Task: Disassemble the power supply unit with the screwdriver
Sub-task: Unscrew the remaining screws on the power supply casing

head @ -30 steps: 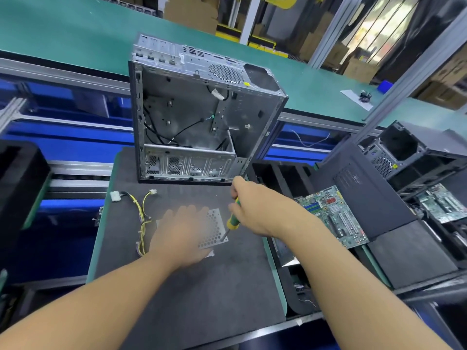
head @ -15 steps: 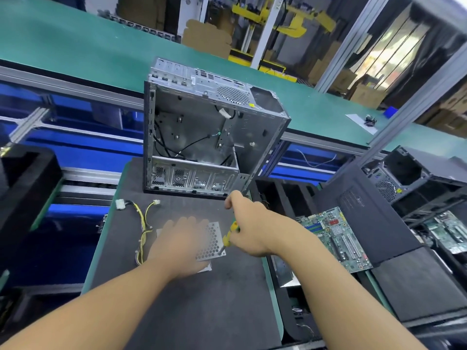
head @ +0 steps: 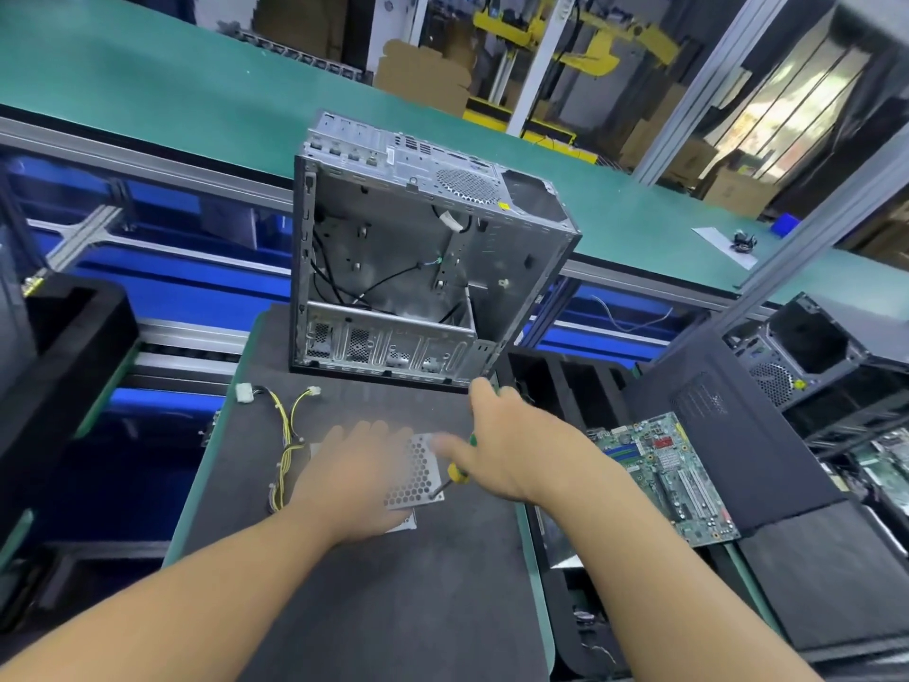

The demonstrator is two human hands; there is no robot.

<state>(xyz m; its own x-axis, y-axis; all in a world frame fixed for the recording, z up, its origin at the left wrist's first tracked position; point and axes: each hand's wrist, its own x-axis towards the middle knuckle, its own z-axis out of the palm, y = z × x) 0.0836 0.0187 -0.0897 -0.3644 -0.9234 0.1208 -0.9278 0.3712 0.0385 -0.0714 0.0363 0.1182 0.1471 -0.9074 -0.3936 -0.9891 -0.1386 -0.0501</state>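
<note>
On the dark foam mat, farthest left, a bundle of yellow and black wires with white plugs lies just beside the left hand. That hand is blurred. It lies flat, fingers straight, on the silver perforated-metal power supply unit and hides most of it. Next comes the green-and-yellow-handled screwdriver, its tip at the unit's near right corner. The right hand curls round the handle, covering much of it. Behind stands an open grey steel computer case. Farther right lies a green circuit board.
</note>
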